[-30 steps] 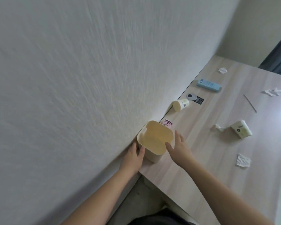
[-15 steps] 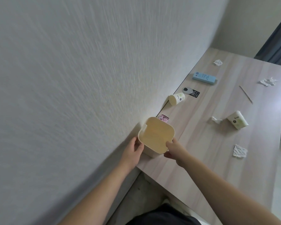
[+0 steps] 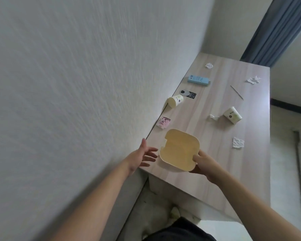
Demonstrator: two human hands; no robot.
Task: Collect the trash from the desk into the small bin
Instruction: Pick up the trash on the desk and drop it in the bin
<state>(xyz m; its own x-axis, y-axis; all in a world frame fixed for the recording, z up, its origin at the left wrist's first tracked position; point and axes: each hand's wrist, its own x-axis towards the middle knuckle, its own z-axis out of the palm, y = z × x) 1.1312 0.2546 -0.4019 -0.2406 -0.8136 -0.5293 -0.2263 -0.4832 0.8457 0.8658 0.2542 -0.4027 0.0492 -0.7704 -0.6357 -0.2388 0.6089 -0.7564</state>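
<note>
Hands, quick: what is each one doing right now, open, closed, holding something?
Left hand: open, fingers spread, beside the small bin and not touching it.
Right hand: closed on the small bin's near rim.

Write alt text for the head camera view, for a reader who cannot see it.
A right hand grips the small bin at the near desk edge; the left hand is open beside it. Two tipped paper cups and crumpled tissues lie scattered beyond.
</note>
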